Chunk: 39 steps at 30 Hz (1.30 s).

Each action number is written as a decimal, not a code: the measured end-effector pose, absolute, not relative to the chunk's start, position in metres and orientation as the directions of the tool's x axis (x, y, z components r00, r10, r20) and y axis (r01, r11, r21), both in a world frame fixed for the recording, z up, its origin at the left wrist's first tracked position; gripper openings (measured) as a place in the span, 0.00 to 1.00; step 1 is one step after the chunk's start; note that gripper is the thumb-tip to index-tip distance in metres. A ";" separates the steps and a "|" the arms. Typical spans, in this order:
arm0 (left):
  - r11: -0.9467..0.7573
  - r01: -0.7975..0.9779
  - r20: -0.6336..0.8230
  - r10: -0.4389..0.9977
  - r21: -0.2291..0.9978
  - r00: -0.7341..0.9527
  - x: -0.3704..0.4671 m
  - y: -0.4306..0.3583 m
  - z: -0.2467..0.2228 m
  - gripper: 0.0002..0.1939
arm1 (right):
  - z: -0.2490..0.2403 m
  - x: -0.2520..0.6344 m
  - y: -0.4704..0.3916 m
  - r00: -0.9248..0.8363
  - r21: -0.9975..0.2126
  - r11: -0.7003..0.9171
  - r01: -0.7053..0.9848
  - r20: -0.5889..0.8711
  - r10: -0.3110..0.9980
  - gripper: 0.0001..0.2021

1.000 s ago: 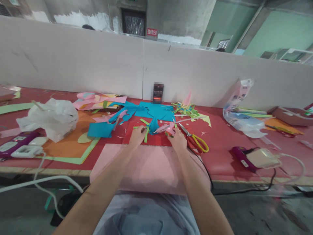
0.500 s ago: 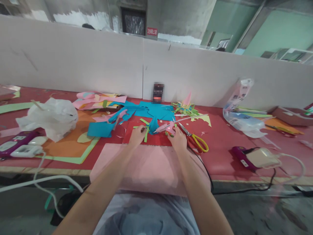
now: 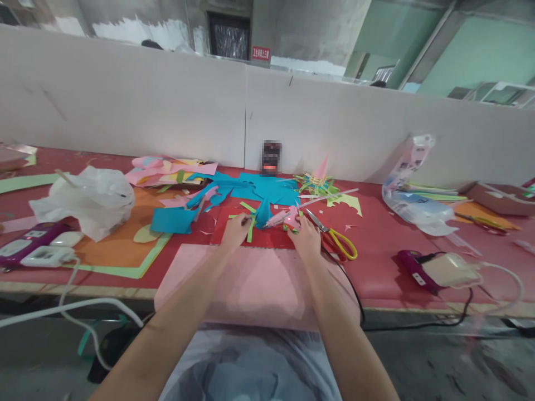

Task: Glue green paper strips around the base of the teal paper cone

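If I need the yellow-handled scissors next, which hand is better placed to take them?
Right, I'd judge. The right hand is close beside the yellow-handled scissors, though it holds the pink glue gun; the left hand is farther off, at the green strips.

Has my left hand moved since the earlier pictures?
No, not visibly: the left hand stays in line below the white partition's seam.

Crumpled wht bag (image 3: 94, 203), prob. plastic, sits nr purple pwr strip (image 3: 34, 239), far L.
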<state>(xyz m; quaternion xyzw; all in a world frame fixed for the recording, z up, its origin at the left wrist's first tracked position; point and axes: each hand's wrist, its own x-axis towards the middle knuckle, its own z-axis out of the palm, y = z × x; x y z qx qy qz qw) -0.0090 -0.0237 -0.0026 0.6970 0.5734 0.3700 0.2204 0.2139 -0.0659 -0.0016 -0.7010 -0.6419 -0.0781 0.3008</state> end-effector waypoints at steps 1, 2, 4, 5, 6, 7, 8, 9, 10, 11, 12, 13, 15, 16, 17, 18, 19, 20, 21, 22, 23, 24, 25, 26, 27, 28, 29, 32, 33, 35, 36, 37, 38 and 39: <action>-0.248 0.633 0.263 0.962 0.734 0.071 -0.009 -0.024 -0.003 0.09 | -0.002 0.214 -0.066 0.164 -0.322 0.005 0.947 0.494 0.854 0.14; -0.250 0.629 0.265 0.962 0.736 0.073 -0.009 -0.024 -0.003 0.09 | -0.002 0.214 -0.066 0.165 -0.324 0.004 0.946 0.492 0.855 0.14; -0.254 0.623 0.270 0.960 0.740 0.072 -0.009 -0.024 -0.004 0.09 | -0.002 0.213 -0.066 0.169 -0.333 0.003 0.943 0.486 0.857 0.14; -0.258 0.622 0.273 0.959 0.739 0.073 -0.009 -0.023 -0.004 0.09 | -0.002 0.212 -0.066 0.172 -0.341 0.003 0.940 0.482 0.859 0.14; -0.262 0.623 0.276 0.958 0.737 0.076 -0.009 -0.023 -0.004 0.09 | -0.002 0.211 -0.066 0.179 -0.353 0.001 0.936 0.477 0.860 0.15; -0.262 0.626 0.276 0.958 0.735 0.077 -0.009 -0.023 -0.004 0.09 | -0.001 0.210 -0.067 0.193 -0.370 -0.005 0.929 0.472 0.860 0.15; -0.261 0.628 0.275 0.958 0.733 0.078 -0.009 -0.023 -0.003 0.09 | 0.000 0.208 -0.067 0.215 -0.393 -0.016 0.919 0.467 0.858 0.16; -0.260 0.630 0.273 0.959 0.732 0.079 -0.009 -0.023 -0.003 0.09 | 0.001 0.207 -0.068 0.242 -0.421 -0.029 0.907 0.462 0.853 0.18; -0.257 0.631 0.269 0.960 0.732 0.078 -0.009 -0.023 -0.003 0.09 | 0.002 0.206 -0.068 0.276 -0.453 -0.043 0.890 0.461 0.844 0.19; -0.253 0.628 0.267 0.961 0.736 0.074 -0.009 -0.023 -0.003 0.09 | 0.003 0.206 -0.068 0.311 -0.486 -0.056 0.872 0.462 0.831 0.21; -0.251 0.622 0.266 0.961 0.742 0.070 -0.009 -0.023 -0.002 0.08 | 0.005 0.206 -0.069 0.350 -0.518 -0.068 0.852 0.470 0.810 0.22; -0.249 0.615 0.265 0.962 0.748 0.067 -0.009 -0.023 -0.002 0.08 | 0.006 0.208 -0.069 0.389 -0.544 -0.078 0.835 0.484 0.784 0.23; -0.248 0.603 0.262 0.963 0.758 0.066 -0.009 -0.024 -0.002 0.08 | 0.007 0.213 -0.070 0.459 -0.570 -0.097 0.816 0.537 0.708 0.24; -0.246 0.600 0.259 0.964 0.761 0.067 -0.009 -0.024 -0.002 0.09 | 0.008 0.217 -0.070 0.488 -0.571 -0.112 0.813 0.565 0.665 0.24; -0.246 0.600 0.258 0.964 0.761 0.068 -0.009 -0.025 -0.001 0.09 | 0.008 0.221 -0.070 0.513 -0.569 -0.131 0.812 0.587 0.626 0.23; -0.247 0.601 0.258 0.964 0.761 0.069 -0.009 -0.025 -0.001 0.09 | 0.008 0.225 -0.070 0.537 -0.568 -0.156 0.808 0.601 0.592 0.23; -0.249 0.598 0.260 0.963 0.762 0.070 -0.009 -0.025 -0.001 0.09 | 0.007 0.230 -0.070 0.562 -0.571 -0.187 0.800 0.600 0.569 0.22; -0.251 0.592 0.261 0.963 0.766 0.070 -0.009 -0.025 -0.001 0.09 | 0.007 0.234 -0.070 0.589 -0.579 -0.220 0.785 0.588 0.554 0.22; -0.252 0.586 0.262 0.963 0.770 0.071 -0.009 -0.025 -0.001 0.09 | 0.006 0.237 -0.069 0.615 -0.592 -0.249 0.767 0.567 0.547 0.22; -0.255 0.579 0.262 0.962 0.775 0.072 -0.009 -0.025 -0.001 0.09 | 0.006 0.240 -0.069 0.637 -0.604 -0.273 0.749 0.542 0.548 0.22; -0.256 0.573 0.263 0.962 0.779 0.072 -0.009 -0.025 -0.001 0.09 | 0.006 0.242 -0.069 0.652 -0.613 -0.292 0.734 0.516 0.556 0.21; -0.254 0.571 0.262 0.962 0.781 0.070 -0.010 -0.026 -0.001 0.09 | 0.006 0.244 -0.068 0.662 -0.618 -0.309 0.723 0.491 0.566 0.21; -0.253 0.573 0.263 0.962 0.780 0.068 -0.010 -0.026 -0.001 0.09 | 0.006 0.244 -0.068 0.670 -0.619 -0.327 0.714 0.470 0.574 0.21; -0.253 0.577 0.264 0.962 0.777 0.067 -0.010 -0.026 0.000 0.08 | 0.007 0.244 -0.068 0.678 -0.616 -0.346 0.708 0.455 0.578 0.21; -0.253 0.580 0.265 0.962 0.774 0.066 -0.009 -0.027 0.000 0.08 | 0.007 0.244 -0.068 0.685 -0.611 -0.364 0.703 0.443 0.578 0.21; -0.253 0.583 0.265 0.962 0.772 0.066 -0.009 -0.027 0.000 0.08 | 0.008 0.244 -0.068 0.695 -0.610 -0.381 0.695 0.436 0.572 0.21; -0.252 0.586 0.264 0.962 0.770 0.066 -0.010 -0.027 0.000 0.08 | 0.008 0.244 -0.068 0.706 -0.610 -0.395 0.687 0.431 0.562 0.21; -0.246 0.581 0.259 0.964 0.776 0.063 -0.010 -0.027 0.000 0.09 | 0.008 0.244 -0.070 0.725 -0.607 -0.422 0.673 0.433 0.535 0.22; -0.246 0.576 0.258 0.964 0.780 0.062 -0.010 -0.027 0.001 0.09 | 0.008 0.244 -0.070 0.728 -0.600 -0.431 0.674 0.441 0.525 0.22; -0.249 0.559 0.262 0.963 0.791 0.059 -0.009 -0.028 0.003 0.09 | 0.009 0.243 -0.072 0.713 -0.579 -0.425 0.696 0.486 0.506 0.21; -0.252 0.545 0.265 0.963 0.799 0.057 -0.009 -0.029 0.004 0.09 | 0.010 0.242 -0.072 0.694 -0.571 -0.402 0.716 0.518 0.500 0.21; -0.257 0.525 0.267 0.962 0.812 0.058 -0.008 -0.029 0.006 0.09 | 0.011 0.240 -0.073 0.666 -0.567 -0.359 0.741 0.552 0.503 0.20; -0.263 0.496 0.267 0.962 0.828 0.065 -0.007 -0.030 0.007 0.09 | 0.013 0.236 -0.073 0.628 -0.569 -0.292 0.768 0.581 0.518 0.18; -0.271 0.460 0.264 0.961 0.846 0.080 -0.006 -0.030 0.008 0.09 | 0.013 0.232 -0.074 0.585 -0.579 -0.208 0.788 0.598 0.548 0.17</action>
